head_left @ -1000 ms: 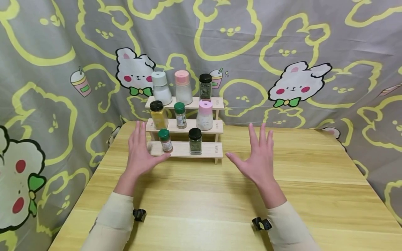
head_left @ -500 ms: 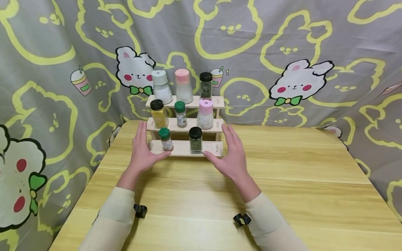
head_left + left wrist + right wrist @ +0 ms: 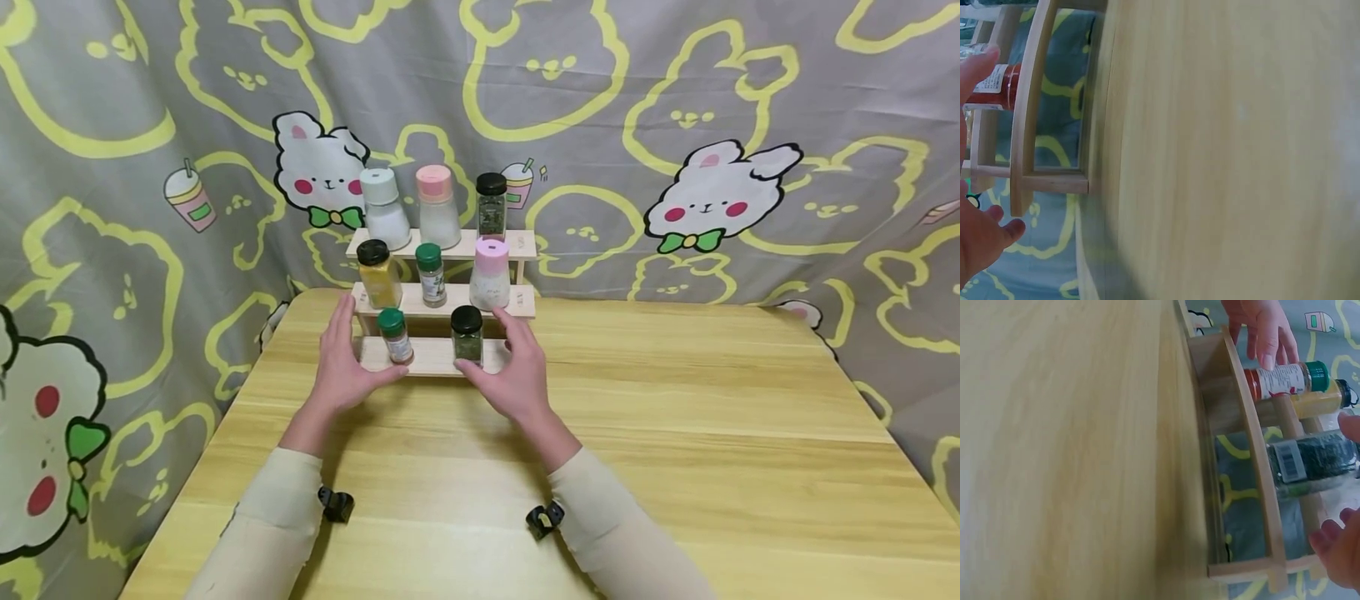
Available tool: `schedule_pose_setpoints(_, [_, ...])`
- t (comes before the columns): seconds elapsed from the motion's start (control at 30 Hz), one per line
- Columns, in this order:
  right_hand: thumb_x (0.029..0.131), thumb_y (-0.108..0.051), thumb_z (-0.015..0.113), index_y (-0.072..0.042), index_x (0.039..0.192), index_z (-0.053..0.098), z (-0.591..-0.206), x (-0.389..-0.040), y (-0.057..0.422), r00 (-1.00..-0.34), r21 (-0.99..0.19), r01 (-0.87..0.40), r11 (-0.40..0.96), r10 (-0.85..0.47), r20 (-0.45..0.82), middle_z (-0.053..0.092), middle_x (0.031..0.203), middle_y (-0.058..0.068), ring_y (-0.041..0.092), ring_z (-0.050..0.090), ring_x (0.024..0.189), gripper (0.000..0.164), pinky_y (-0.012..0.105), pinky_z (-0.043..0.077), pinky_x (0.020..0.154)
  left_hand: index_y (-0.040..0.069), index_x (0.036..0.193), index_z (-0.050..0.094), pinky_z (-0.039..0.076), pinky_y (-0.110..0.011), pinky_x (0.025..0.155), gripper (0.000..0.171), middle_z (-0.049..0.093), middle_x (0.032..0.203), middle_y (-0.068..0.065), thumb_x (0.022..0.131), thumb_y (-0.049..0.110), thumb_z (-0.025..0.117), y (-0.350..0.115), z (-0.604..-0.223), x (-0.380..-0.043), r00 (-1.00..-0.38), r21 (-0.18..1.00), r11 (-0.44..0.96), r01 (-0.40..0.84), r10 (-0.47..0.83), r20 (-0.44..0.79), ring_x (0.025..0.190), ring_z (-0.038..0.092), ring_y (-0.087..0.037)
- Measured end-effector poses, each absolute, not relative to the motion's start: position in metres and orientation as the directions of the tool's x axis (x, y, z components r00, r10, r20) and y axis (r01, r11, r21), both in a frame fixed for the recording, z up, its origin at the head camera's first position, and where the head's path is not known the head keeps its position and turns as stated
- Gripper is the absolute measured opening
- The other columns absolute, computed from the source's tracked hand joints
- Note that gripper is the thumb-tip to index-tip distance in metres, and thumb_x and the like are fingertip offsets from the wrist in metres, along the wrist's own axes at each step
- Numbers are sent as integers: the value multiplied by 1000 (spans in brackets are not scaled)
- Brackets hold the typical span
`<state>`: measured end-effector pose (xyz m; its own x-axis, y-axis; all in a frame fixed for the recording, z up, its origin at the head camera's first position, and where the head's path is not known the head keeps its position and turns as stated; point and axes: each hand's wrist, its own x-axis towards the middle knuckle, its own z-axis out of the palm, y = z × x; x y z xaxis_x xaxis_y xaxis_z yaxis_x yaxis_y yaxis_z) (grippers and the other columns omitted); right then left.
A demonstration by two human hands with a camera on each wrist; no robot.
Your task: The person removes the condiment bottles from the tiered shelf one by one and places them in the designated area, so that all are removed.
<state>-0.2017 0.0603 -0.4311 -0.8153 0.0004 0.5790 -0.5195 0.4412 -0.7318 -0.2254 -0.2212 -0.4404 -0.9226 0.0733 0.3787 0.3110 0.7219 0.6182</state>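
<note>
A three-tier wooden rack (image 3: 436, 358) bears several spice bottles. On its lowest tier stand a green-capped bottle of red spice (image 3: 395, 335) and a black-lidded jar of dried green herbs (image 3: 467, 333). My left hand (image 3: 343, 371) is spread at the rack's left end, thumb reaching in front of the red spice bottle. Around the herb jar my right hand (image 3: 512, 375) lies spread, its thumb overlapping the jar's lower front and its fingers off to the right. In the right wrist view a gap shows between those fingers (image 3: 1329, 540) and the jar (image 3: 1313, 462).
The middle tier holds a yellow spice jar (image 3: 380, 277), a small green-capped bottle (image 3: 431, 275) and a pink-capped shaker (image 3: 491, 275). Up top are a white-capped shaker (image 3: 386, 208), a pink-capped shaker (image 3: 438, 208) and a black-lidded jar (image 3: 491, 207). A patterned curtain (image 3: 585, 100) hangs behind the wooden table (image 3: 712, 433).
My right hand has moved left from beside the rack to the herb jar. My left hand has shifted very slightly toward the rack. The bottles stay in place.
</note>
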Motion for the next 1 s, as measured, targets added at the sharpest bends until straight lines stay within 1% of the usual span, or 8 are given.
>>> schedule_pose_setpoints(0.1, [67,-24,94,-8,142,51,-434,-203,53,-838,-772,-492,402,22,545,57,132,9,32,56,112,88,48,51,89,10,161,9,9,-58,115,137,2,166,-3,60,43,96,-221,-442,-225,-923,623,716,315,77,378,149,6,-29])
schedule_pose_setpoints(0.2, [67,-21,95,-9,141,53,-437,-203,48,-854,-799,-465,382,46,519,57,131,6,32,56,112,86,47,53,87,10,161,10,11,-59,114,136,4,166,-5,61,42,96,-221,-444,-225,-924,628,711,318,84,372,149,8,-32])
schedule_pose_setpoints(0.33, [67,-19,95,-12,137,56,-438,-205,42,-861,-816,-446,367,71,503,60,123,2,23,58,108,80,44,54,84,11,161,11,14,-60,114,135,5,166,-6,60,41,97,-221,-444,-225,-927,633,709,311,79,368,148,8,-33])
schedule_pose_setpoints(0.47, [67,-19,95,-13,133,58,-438,-206,37,-862,-823,-433,368,97,497,61,118,2,17,60,105,76,41,56,80,11,160,14,16,-60,113,134,3,166,-2,59,41,97,-221,-443,-227,-927,627,718,302,67,370,148,8,-33])
schedule_pose_setpoints(0.63, [67,-15,94,-12,131,59,-437,-207,33,-864,-834,-409,371,138,485,61,117,4,18,62,102,73,37,57,78,11,159,19,19,-61,112,131,3,166,-1,59,42,97,-221,-445,-228,-927,614,732,295,62,371,147,9,-34])
schedule_pose_setpoints(0.8, [69,-12,93,-12,129,59,-437,-208,30,-861,-834,-402,378,156,485,60,117,4,17,62,100,69,31,56,78,12,159,22,21,-61,111,129,4,166,-3,59,41,97,-222,-448,-230,-922,609,735,298,57,383,147,10,-34])
schedule_pose_setpoints(1.0, [70,-12,92,-12,128,58,-438,-209,27,-858,-830,-402,386,156,488,59,116,4,16,61,100,67,30,55,78,11,158,22,21,-61,111,128,6,166,-6,59,40,98,-224,-452,-231,-922,610,734,298,55,384,147,10,-34])
